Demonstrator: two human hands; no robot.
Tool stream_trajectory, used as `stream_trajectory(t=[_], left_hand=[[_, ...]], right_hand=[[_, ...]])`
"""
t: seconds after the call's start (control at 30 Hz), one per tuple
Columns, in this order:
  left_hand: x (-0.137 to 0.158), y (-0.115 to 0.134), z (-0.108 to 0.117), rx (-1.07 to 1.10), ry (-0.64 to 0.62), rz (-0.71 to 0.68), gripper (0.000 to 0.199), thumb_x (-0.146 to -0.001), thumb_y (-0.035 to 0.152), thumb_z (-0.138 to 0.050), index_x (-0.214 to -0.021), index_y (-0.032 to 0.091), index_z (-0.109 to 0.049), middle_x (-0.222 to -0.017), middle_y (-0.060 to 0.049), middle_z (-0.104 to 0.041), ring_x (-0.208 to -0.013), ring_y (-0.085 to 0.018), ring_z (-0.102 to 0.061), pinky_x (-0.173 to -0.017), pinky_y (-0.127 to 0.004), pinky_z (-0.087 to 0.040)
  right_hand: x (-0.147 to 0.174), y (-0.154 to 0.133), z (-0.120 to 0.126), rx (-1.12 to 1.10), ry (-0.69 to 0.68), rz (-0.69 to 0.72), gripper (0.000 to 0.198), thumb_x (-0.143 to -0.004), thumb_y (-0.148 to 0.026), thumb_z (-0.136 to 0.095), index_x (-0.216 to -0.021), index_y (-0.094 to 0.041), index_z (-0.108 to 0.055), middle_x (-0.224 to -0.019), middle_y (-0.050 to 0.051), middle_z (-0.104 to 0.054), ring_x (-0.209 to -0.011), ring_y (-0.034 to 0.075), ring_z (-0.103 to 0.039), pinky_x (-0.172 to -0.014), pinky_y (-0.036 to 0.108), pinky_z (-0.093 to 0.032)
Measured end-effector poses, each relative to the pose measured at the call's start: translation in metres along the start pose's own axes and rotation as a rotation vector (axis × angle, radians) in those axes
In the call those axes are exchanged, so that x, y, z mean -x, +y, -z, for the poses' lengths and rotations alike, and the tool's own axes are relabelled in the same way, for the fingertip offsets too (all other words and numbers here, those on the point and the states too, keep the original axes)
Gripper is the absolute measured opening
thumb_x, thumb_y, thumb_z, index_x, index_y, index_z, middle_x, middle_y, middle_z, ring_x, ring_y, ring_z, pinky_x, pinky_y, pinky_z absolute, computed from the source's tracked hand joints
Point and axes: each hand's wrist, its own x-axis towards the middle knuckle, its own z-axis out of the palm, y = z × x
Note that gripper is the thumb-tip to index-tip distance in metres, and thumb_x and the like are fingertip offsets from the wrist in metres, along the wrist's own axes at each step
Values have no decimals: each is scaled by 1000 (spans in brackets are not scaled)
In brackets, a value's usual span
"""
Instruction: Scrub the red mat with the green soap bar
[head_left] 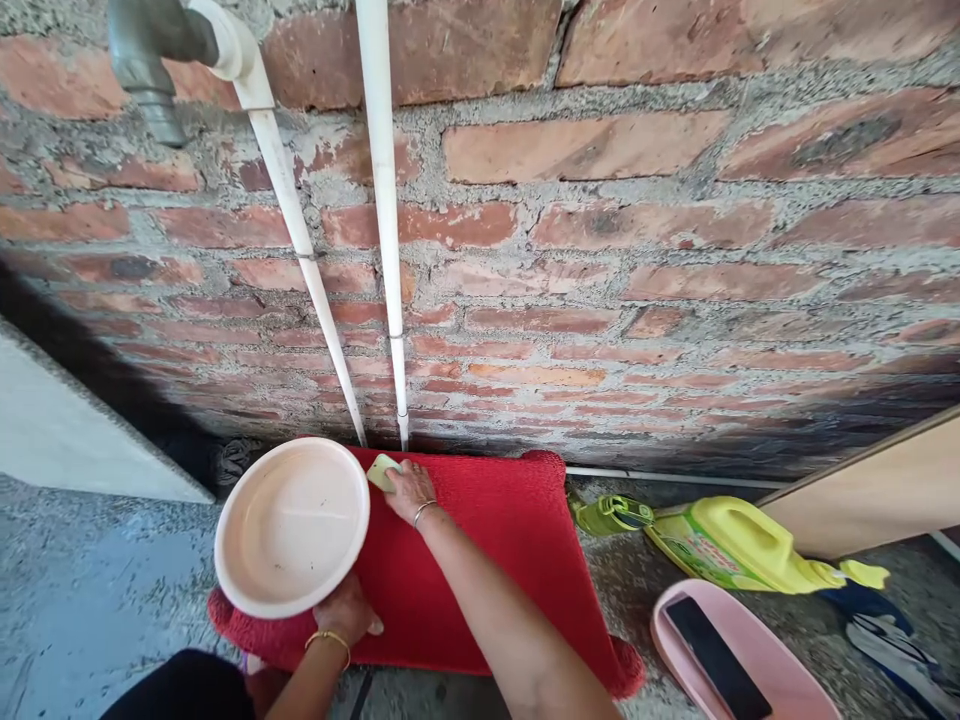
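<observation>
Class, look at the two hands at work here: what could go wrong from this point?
The pale basin seems to reach past the left edge of the red cloth, so it might tip if the left hand at its rim nudged it. The pale green block sticks out of the right hand and might slip away.

The right hand (410, 490) grips a pale green bar (383, 473) over a red cloth (480, 540). The left hand (346, 608) is at the near edge of a pale basin (296, 525), its fingers partly hidden. A brick wall (570, 220) with white pipes (384, 200) rises behind. To the right, a yellow jug (739, 540) lies near a pink tub (795, 655) holding a dark phone (716, 655).
</observation>
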Motion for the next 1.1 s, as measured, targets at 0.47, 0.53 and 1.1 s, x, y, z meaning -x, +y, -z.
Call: stream_trajectory(t=[0.47, 0.53, 1.1], left_hand=[[3, 1, 2, 1, -9, -2, 82, -49, 26, -81, -125, 14, -54, -135, -18, -56, -129, -30, -49, -104, -35, -41], [4, 1, 2, 21, -15, -1, 85, -48, 26, -81, -127, 16, -52, -138, -17, -54, -131, -30, -47, -106, -36, -40], [3, 0, 5, -15, 0, -10, 79, -48, 30, -82, -121, 17, -57, -135, -15, -57, -128, -31, -49, -108, -38, -38]], right_hand=[[37, 161, 125, 201, 35, -641, 50, -86, -48, -47, -127, -21, -57, -111, 15, -61, -96, 24, -63, -83, 37, -45], [34, 142, 121, 200, 17, -591, 50, -87, -47, -46, -128, -20, -57, -112, 16, -62, -100, 24, -62, -84, 35, -44], [-21, 63, 66, 180, -74, -208, 38, -91, -39, -57, -123, -18, -55, -123, 8, -57, -103, 20, -59, -88, 43, -52]])
